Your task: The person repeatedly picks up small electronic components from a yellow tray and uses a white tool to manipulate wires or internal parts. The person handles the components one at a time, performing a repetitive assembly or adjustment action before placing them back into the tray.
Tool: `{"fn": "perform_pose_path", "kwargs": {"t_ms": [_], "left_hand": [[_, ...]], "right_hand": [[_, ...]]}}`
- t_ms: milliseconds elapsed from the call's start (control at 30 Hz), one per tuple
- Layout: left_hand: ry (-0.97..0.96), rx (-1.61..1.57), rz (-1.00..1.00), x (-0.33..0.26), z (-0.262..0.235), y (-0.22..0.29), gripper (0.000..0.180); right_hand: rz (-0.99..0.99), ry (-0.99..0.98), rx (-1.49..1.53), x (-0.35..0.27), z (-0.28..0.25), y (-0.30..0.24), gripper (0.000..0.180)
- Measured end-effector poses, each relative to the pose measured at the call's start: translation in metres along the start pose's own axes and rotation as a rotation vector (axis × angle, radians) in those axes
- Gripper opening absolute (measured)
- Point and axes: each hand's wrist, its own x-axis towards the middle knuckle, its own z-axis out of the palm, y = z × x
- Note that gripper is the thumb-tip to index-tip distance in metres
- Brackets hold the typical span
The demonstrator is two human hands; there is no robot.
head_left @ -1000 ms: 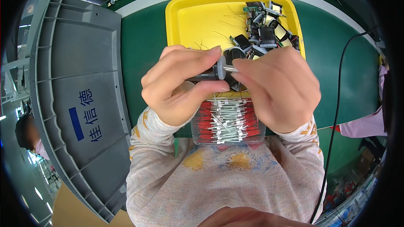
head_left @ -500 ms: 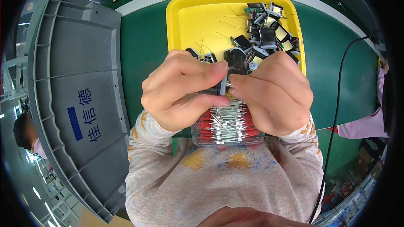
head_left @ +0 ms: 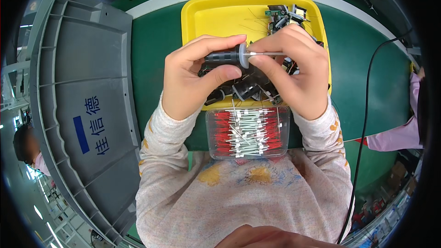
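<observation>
the left hand (head_left: 195, 80) is curled around a small black cylinder (head_left: 225, 58), thumb below and fingers over the top, holding it level above the near edge of a yellow tray (head_left: 216, 18). the cylinder has a pale ring at its right end. the right hand (head_left: 294, 71) meets it there, thumb and forefinger pinched narrow on a thin white-sleeved wire (head_left: 266, 53) that lies level and touches the ringed end of the cylinder. how far the wire goes into the cylinder cannot be told.

under both hands, in the near part of the tray, lies a heap of dark parts (head_left: 248, 89) with fine wires. more small parts (head_left: 282, 14), some with green boards, sit at the far right corner of the tray. just in front of the tray, touching its near edge and close to the person's chest, a clear plastic box (head_left: 248, 132) holds many wires with red and white sleeves, lying mostly side by side.

the tray and box rest on a green mat (head_left: 156, 41). a large grey plastic lid (head_left: 78, 87) lies to the left of the mat. a black cable (head_left: 367, 110) runs down the right side. another person's pink sleeve (head_left: 395, 138) shows at the right edge.
</observation>
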Motion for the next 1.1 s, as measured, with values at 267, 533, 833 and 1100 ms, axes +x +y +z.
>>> {"fn": "perform_pose_path", "kwargs": {"t_ms": [267,533,833,1100], "left_hand": [[0.035,-0.313,-0.218,0.002,0.005,0.000,0.035],[0.148,-0.267,-0.059,-0.006,0.021,-0.007,0.033],[0.200,-0.031,0.094,-0.009,0.025,-0.014,0.032],[0.167,-0.511,-0.234,0.000,0.017,-0.016,0.033]], "right_hand": [[0.453,-0.116,0.467,0.006,-0.013,-0.003,0.022],[0.291,0.153,0.340,-0.004,0.013,-0.001,0.009],[0.301,0.188,0.429,-0.008,0.021,0.002,0.008],[0.429,0.111,0.608,0.005,0.005,0.012,0.022]]}}
